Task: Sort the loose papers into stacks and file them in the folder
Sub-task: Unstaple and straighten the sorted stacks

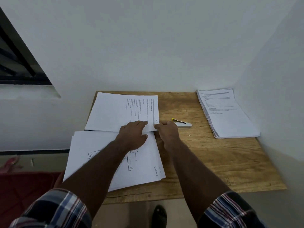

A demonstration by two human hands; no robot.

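Note:
A thin set of printed text pages (118, 111) lies at the far left of the wooden table (222, 162). My left hand (133, 135) rests flat on its near right corner, fingers straight. My right hand (167, 130) pinches that same corner from the right. Nearer me lies a second stack (98, 145) with line drawings, partly under my left forearm. A thick stack of text pages (228, 116) sits at the far right. No folder is in view.
A silver stapler with a yellow tip (182, 123) lies just right of my right hand. White walls close the table at the back and right. A red cloth (24, 186) lies on the floor at left, and a black shoe (158, 214) below the table edge.

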